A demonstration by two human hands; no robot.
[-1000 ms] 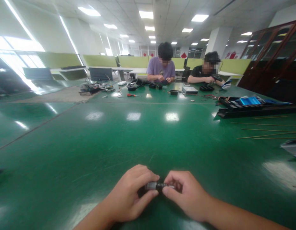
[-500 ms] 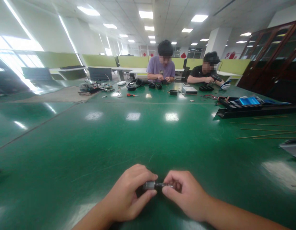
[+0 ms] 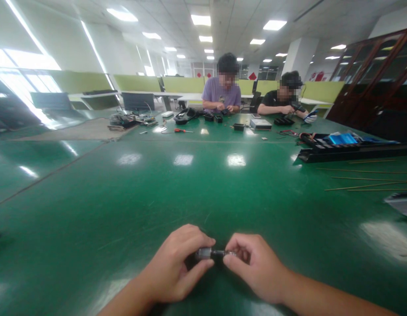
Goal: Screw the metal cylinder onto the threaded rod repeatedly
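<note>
Near the front of the green table, my left hand (image 3: 181,263) is closed around a small grey cylinder (image 3: 204,253), with thumb and fingertips on its two sides. A thin dark shaft (image 3: 218,253) runs from the cylinder's right end toward my right hand (image 3: 254,265). The thumb and bent fingers of that hand pinch the shaft's far end. The cylinder lies sideways. Its left end is hidden inside my left hand, and the small tip between my right fingers is hard to make out.
Across the green table (image 3: 177,188) two people work with small parts. A red screwdriver (image 3: 181,130), a grey box (image 3: 260,124) and a pile of electronics (image 3: 124,121) lie at the far side. A black tray (image 3: 322,155) and thin rods (image 3: 371,178) are at the right.
My left hand and the grey cylinder have shifted very slightly to the left. My right hand keeps its pinch in almost the same place.
</note>
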